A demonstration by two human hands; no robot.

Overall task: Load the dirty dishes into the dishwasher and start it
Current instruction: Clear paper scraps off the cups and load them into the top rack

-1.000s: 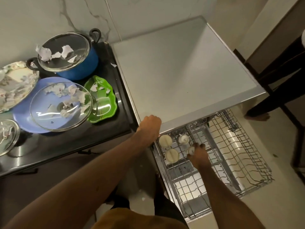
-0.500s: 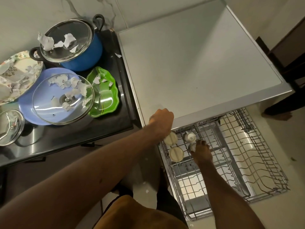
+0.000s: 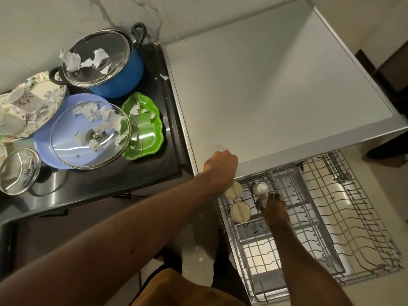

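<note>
Our left hand (image 3: 220,166) is curled over the front edge of the dishwasher (image 3: 276,96) top, gripping it near the left corner. Our right hand (image 3: 273,208) reaches down into the pulled-out rack (image 3: 344,219), its fingertips pinched on a small cup (image 3: 259,202) at the rack's back left. Three more cups (image 3: 240,211) sit just beside it, two showing pale round faces and one lying on its side. The other dirty dishes are on the dark counter (image 3: 110,186) to the left: a lidded blue pot (image 3: 123,74), a floral plate (image 3: 28,102), a glass lid (image 3: 90,135) on a blue plate (image 3: 43,142), a green dish (image 3: 145,129) and a small lid (image 3: 19,171), most strewn with paper scraps.
</note>
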